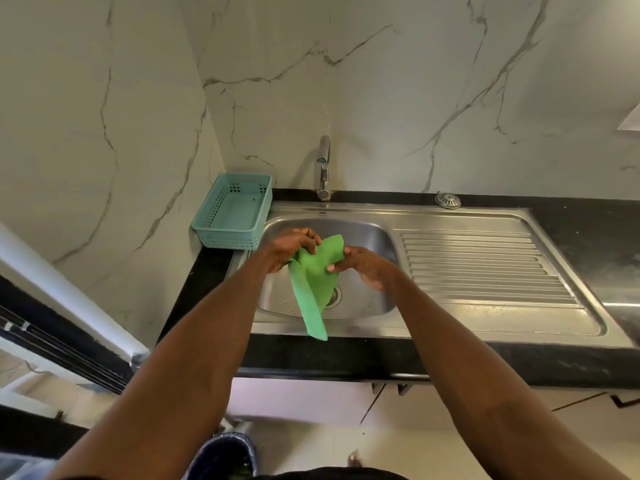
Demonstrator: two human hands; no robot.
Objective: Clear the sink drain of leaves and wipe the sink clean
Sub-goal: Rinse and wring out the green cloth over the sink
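Observation:
A green cloth (313,282) hangs over the steel sink (367,233), held up between both hands. My left hand (289,249) grips its upper left part and my right hand (363,266) pinches its upper right edge. The cloth's lower end dangles down past the sink's front rim. Behind the cloth, part of the drain (335,295) shows at the bottom of the basin; I see no leaves on the visible part. A few water drops lie on the basin floor. The drain strainer (447,200) lies on the black counter behind the drainboard.
A chrome tap (323,168) stands behind the basin. An empty teal plastic basket (233,211) sits at the sink's left on the black counter (346,358). The ribbed drainboard (485,268) stretches right. A dark bin (225,455) stands on the floor below.

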